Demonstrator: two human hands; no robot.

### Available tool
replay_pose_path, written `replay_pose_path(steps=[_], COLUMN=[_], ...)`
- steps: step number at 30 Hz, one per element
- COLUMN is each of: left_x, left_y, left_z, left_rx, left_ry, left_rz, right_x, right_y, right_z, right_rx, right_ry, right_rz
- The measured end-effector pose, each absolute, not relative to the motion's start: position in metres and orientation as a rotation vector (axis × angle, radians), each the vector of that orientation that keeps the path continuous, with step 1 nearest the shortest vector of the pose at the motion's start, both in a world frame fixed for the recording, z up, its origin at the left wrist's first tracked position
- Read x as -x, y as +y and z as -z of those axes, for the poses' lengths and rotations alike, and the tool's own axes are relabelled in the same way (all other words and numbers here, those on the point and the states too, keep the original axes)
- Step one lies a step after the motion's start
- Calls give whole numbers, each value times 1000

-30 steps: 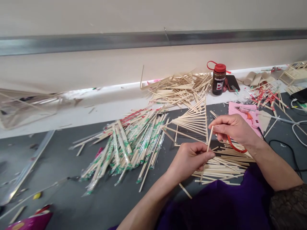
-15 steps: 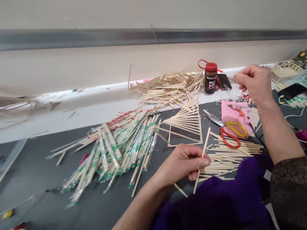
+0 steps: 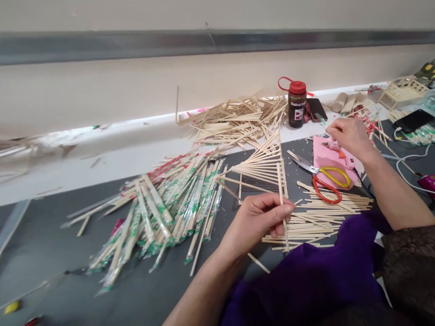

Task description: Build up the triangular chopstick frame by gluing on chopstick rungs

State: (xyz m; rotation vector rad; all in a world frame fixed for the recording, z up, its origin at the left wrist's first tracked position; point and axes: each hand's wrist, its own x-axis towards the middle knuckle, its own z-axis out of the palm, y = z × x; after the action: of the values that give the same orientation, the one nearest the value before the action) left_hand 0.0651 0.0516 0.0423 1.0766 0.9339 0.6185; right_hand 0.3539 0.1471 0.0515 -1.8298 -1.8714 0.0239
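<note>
My left hand [image 3: 263, 219] pinches a thin wooden stick [image 3: 281, 190], which stands nearly upright in front of a fan-shaped frame of glued sticks [image 3: 260, 165]. My right hand [image 3: 350, 136] hovers over the far edge of a pink pad [image 3: 319, 151], its fingers pinched together; what they hold, if anything, is too small to name. A pink glue gun [image 3: 345, 159] lies on the pad. Scissors with one yellow and one red handle [image 3: 321, 174] rest partly on it, above a row of loose sticks [image 3: 316, 226].
Wrapped chopsticks [image 3: 156, 203] cover the middle left of the dark mat [image 3: 44, 253]. Behind are a heap of bare sticks [image 3: 234, 120], a red-capped bottle [image 3: 297, 104] and a dark phone [image 3: 316, 109]. Another phone [image 3: 413, 120] with a white cable lies at right.
My right hand has come down and slightly left, toward the pink pad. The stick in my left hand has turned more upright, and its upper end now overlaps the frame in view.
</note>
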Motion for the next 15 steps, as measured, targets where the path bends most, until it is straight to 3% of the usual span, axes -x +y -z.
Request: replay_pose_path(steps=[5, 11, 15], left_x=[-68, -70, -69], left_y=[51, 53, 54], left_z=[-41, -36, -32], left_rx=[-1099, -1106, -1113], left_ry=[967, 993, 1002], left_rz=[-594, -553, -546], right_x=[-375, -427, -435], right_y=[107, 94, 94], right_z=[-38, -19, -8], right_rx=[1944, 2271, 2401], right_ry=[-1993, -1851, -1751], right_rz=[-108, 138, -51])
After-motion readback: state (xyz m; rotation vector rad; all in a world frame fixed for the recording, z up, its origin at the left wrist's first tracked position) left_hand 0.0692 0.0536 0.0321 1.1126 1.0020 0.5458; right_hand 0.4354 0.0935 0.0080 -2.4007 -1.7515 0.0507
